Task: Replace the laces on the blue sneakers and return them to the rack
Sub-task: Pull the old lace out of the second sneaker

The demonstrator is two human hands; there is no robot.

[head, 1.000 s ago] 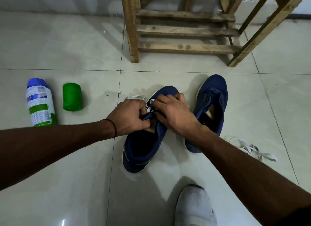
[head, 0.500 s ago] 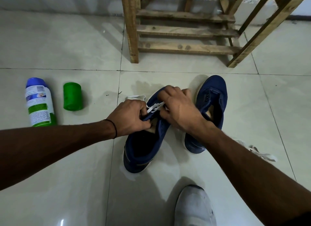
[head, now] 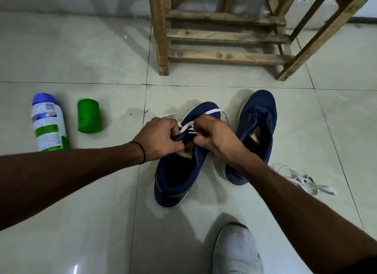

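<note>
- White lace [head: 213, 111]: judged soft, limp, light; best pinched near tip.
- Left hand [head: 159, 139]: curled tight on sneaker [head: 199, 161] eyelet edge.
- Right hand [head: 216, 137]: pinched on lace.

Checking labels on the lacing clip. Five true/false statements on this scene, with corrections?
1. The left hand grips the left sneaker while the right hand pinches its white lace. True.
2. The right sneaker is already laced. False: no lace shows on it.
3. Both sneakers sit on the wooden rack. False: both are on the floor before it.
4. Loose laces lie on the floor beside the right forearm. True.
5. The green container is right of the sneakers. False: it is left of them.
</note>
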